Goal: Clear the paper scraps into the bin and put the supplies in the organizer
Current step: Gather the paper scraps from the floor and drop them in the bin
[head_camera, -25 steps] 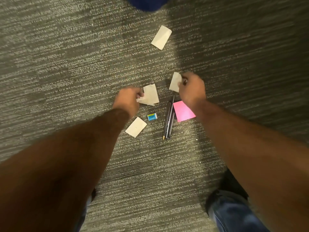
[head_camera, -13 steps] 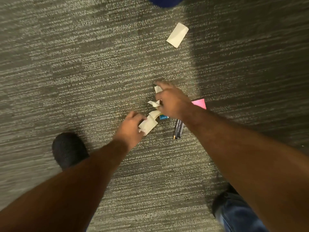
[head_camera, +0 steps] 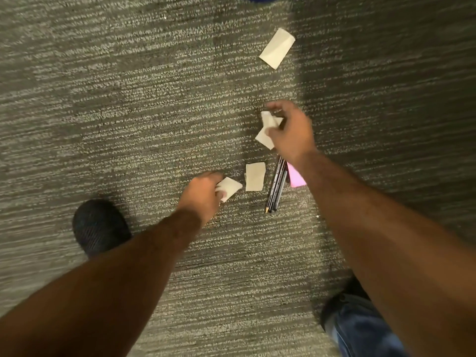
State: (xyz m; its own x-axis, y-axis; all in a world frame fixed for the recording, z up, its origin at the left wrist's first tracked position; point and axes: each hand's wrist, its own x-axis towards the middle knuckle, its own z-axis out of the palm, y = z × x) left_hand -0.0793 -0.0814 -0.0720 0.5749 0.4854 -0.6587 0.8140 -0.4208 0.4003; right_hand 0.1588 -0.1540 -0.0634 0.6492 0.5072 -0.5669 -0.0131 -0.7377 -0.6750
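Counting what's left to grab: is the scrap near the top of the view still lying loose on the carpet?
Yes, that paper scrap lies alone on the carpet, well beyond both hands.

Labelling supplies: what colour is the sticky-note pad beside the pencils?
Bright pink sticky-note pad, partly under the right forearm; head view.

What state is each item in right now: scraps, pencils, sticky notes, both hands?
left hand: grips a scrap at the carpet
right hand: holds crumpled scraps off the floor
far scrap: flat on carpet, untouched
middle scrap: flat, loose, between the hands
pencils: lying together on carpet
pink sticky notes: on carpet, partly hidden by right forearm
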